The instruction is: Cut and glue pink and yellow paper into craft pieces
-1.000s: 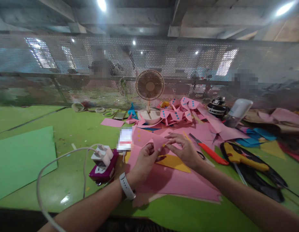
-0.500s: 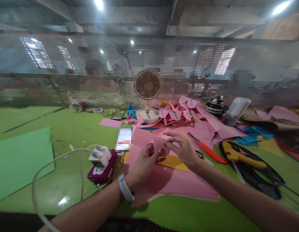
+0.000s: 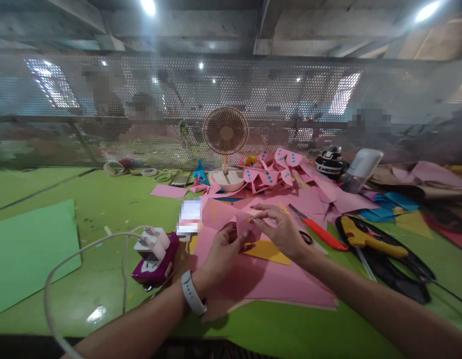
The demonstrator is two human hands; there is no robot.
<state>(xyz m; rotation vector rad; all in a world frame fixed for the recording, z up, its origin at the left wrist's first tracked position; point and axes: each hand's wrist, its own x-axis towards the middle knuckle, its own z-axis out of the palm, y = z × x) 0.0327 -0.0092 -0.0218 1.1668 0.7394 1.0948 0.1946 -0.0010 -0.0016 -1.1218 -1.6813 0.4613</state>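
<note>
A small folded piece of pink paper (image 3: 244, 228) is held up between my hands, with a tiny yellow spot near its upper right. My left hand (image 3: 224, 253), a white band on the wrist, pinches it from the left and below. At its right edge, by the yellow spot, the thumb and fingertips of my right hand (image 3: 285, 234) press together; whether a tiny piece is between them is too small to tell. Beneath both hands lie large pink sheets (image 3: 268, 284) and a strip of yellow paper (image 3: 270, 251). Black scissor handles (image 3: 306, 238) show partly beside my right wrist.
A red-handled cutter (image 3: 326, 234) and a yellow-black glue gun (image 3: 376, 242) lie right. Left are a phone (image 3: 189, 217), a purple power block (image 3: 154, 269) with chargers, a looping cable and a green sheet (image 3: 32, 254). A fan (image 3: 226, 132) and pink cut-outs (image 3: 266, 174) stand behind.
The whole view has shifted slightly, so things appear a little further left. Both hands keep nearly the same grip on the pink paper.
</note>
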